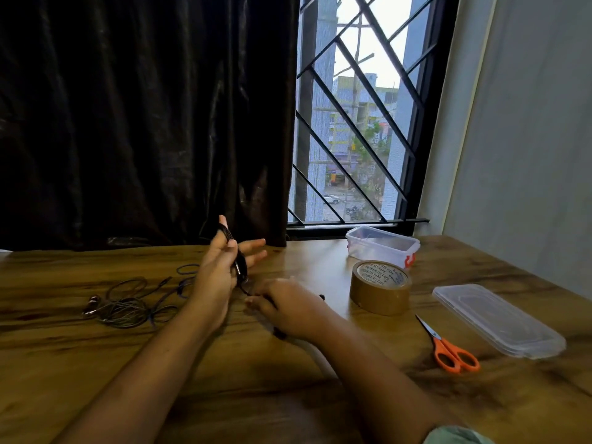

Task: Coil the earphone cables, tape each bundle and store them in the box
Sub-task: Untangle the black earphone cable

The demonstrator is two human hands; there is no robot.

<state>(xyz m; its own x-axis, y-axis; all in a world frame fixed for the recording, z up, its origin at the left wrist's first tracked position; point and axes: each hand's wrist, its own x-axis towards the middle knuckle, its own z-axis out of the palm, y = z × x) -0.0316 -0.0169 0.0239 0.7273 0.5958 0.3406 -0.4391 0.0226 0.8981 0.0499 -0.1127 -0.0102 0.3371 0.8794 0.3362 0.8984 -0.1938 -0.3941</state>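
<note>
On the wooden table [288,395], just in front of a dark curtain [144,107], the person's left hand [221,267] is raised on edge with its fingers straight and spread. A black earphone cable [238,264] is wound in several loops around this hand, running from the upright thumb down across the palm. From the bottom of the loops a single strand drops to the right hand [288,306], which lies low, close to the tabletop, with its fingers curled. The fingertips pinch the loose end of the strand. Small dark pieces show at the edges of the right hand, but what they are cannot be told.

To the left of both hands a tangle of earphones [128,302] lies loose on the wood, its thin grey and bluish cords overlapping. To the right stands a roll of brown tape [379,288], flat on its side. Behind it, near the barred window [362,107], sits a clear plastic box [381,246] with a red clasp, open at the top. Its clear lid [498,318] lies apart, farther right, near the table's edge. Orange-handled scissors [448,347] lie between the tape and the lid, nearer the person, blades closed and pointing away. A green sleeve edge shows at the bottom of the view.
</note>
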